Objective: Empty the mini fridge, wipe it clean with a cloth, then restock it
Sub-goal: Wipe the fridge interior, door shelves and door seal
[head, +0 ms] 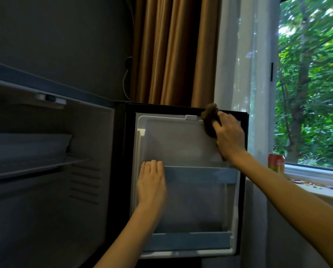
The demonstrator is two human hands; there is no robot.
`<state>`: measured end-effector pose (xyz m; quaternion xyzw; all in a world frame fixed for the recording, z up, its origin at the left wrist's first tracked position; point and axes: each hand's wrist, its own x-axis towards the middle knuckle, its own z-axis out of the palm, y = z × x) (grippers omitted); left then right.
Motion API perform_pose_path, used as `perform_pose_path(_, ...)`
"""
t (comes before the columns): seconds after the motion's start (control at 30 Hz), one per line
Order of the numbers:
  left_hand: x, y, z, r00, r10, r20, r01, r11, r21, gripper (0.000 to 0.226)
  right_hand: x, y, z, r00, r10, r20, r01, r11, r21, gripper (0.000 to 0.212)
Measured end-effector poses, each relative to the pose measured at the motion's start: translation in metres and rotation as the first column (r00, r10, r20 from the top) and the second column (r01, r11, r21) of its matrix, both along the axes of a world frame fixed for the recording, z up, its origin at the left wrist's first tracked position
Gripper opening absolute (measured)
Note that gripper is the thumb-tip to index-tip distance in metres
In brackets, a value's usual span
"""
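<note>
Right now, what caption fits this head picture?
Right hand holds a cloth on the fridge door; left hand rests on its shelf.

dark brown cloth [210, 120], white door liner [181, 140], pale blue shelf rails [200, 176], orange can [276, 163]

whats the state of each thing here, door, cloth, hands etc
fridge door: open, its shelves empty
fridge: empty where visible
cloth: bunched, pressed against door's top corner
right hand: grips the cloth
left hand: flat against the door
can: upright on the windowsill
</note>
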<state>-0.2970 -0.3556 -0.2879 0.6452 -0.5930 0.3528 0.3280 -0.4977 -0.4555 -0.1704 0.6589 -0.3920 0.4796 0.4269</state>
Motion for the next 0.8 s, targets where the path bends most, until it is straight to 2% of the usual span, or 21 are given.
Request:
perform_pose_path(0.07, -0.001, 0.002, 0.001, 1.000, 0.010, 0.016, -0.012, 0.997, 0.070, 0.034, -0.012, -0.003, -0.005, 0.998, -0.061, 0.021, 0.059, 0.996, 0.060, 0.035)
perform_pose_path(0.13, -0.002, -0.001, 0.001, 0.999, 0.030, 0.022, -0.032, 0.996, 0.079, 0.038, -0.021, -0.008, -0.007, 0.985, -0.105, 0.137, 0.091, 0.990, 0.105, 0.025)
perform_pose_path(0.17, -0.002, 0.000, 0.001, 0.998, 0.044, 0.037, -0.047, 0.997, 0.068, 0.039, -0.026, -0.012, -0.007, 0.969, -0.162, 0.185, 0.135, 0.979, 0.151, 0.026)
perform_pose_path(0.23, -0.004, 0.000, 0.003, 0.998, 0.043, 0.040, -0.046, 0.996, 0.076, 0.040, -0.034, -0.012, -0.005, 0.943, -0.276, 0.184, 0.227, 0.942, 0.247, 0.037)
perform_pose_path(0.33, -0.004, -0.002, 0.000, 0.999, 0.036, 0.029, -0.039, 0.993, 0.115, 0.039, -0.040, -0.009, -0.006, 0.938, -0.311, 0.151, 0.266, 0.928, 0.263, 0.041)
perform_pose_path(0.43, -0.004, -0.007, -0.002, 0.999, 0.031, 0.026, -0.031, 0.999, -0.023, 0.039, -0.032, -0.013, -0.008, 0.981, -0.167, 0.094, 0.151, 0.976, 0.158, 0.032)
perform_pose_path(0.53, -0.002, -0.010, -0.005, 0.999, 0.034, 0.040, -0.031, 0.997, -0.073, 0.038, 0.000, -0.020, -0.012, 0.998, -0.012, -0.057, 0.016, 0.998, 0.063, 0.046)
perform_pose_path(0.67, -0.003, -0.016, -0.008, 0.995, 0.038, 0.096, -0.032, 0.998, -0.058, 0.037, 0.078, -0.012, -0.016, 0.955, 0.229, -0.188, -0.245, 0.967, -0.070, 0.027)
perform_pose_path(0.8, 0.007, -0.018, -0.015, 0.988, 0.043, 0.150, -0.057, 0.994, 0.096, 0.050, 0.144, 0.007, -0.010, 0.842, 0.398, -0.364, -0.451, 0.890, -0.069, 0.031)
